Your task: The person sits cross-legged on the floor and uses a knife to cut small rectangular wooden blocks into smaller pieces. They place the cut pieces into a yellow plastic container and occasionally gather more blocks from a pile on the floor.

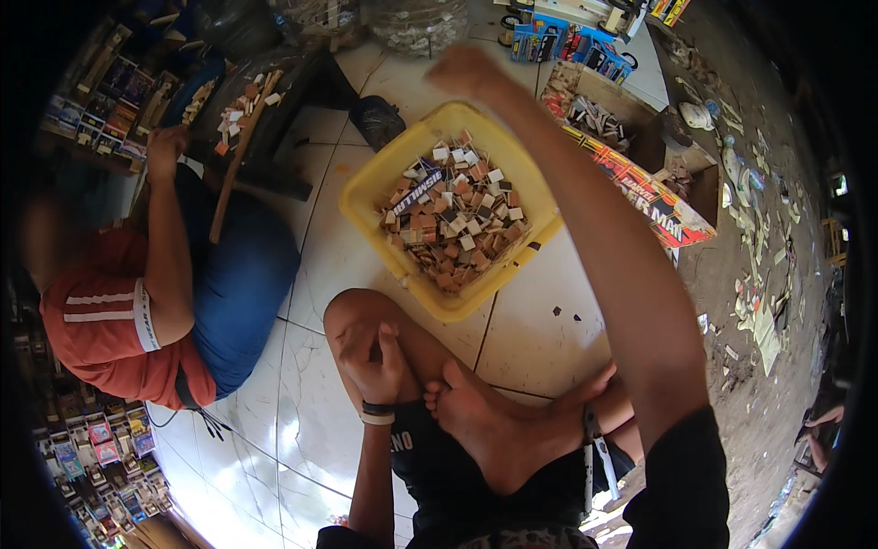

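Observation:
A yellow square tub stands on the tiles before my crossed legs. Small square wooden pieces, brown, white and some dark, are heaped in it, with a dark blue printed strip on top. My left hand rests by my left knee, fingers curled and thumb up against them; whatever it may hold is hidden. Past the tub's far right corner, my right hand is stretched out at the end of a long reach. Blur hides its fingers. A pair of pliers lies by my right ankle.
At left a person in a red shirt sits by a low dark bench bearing wooden pieces. An open cardboard box with scraps stands at right, beside a littered dirt floor. Blue toy vehicles are beyond it.

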Demonstrator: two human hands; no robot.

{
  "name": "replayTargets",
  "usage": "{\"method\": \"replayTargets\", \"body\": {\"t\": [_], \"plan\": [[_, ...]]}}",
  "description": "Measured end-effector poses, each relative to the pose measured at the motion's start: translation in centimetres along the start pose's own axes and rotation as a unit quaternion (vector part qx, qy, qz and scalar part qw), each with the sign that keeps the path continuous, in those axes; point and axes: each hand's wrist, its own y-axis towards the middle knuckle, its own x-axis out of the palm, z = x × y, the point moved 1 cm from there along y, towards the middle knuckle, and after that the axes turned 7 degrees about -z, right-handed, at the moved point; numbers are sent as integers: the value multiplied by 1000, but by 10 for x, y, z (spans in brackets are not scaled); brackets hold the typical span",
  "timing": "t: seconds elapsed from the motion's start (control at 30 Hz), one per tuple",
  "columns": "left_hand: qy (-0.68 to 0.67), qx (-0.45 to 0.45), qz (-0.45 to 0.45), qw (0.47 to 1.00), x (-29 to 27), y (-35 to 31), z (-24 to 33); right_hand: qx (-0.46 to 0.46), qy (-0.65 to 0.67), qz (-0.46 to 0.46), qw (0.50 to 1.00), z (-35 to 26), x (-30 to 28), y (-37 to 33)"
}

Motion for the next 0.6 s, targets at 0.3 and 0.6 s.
{"method": "replayTargets", "body": {"t": [0.3, 0.6], "plan": [[100, 51, 14, 994, 5, -1, -12, -228, -90, -112, 963, -60, 64, -218], [101, 75, 42, 991, 16, 3, -14, -26, -177, -349, 920, -43, -17, -205]]}}
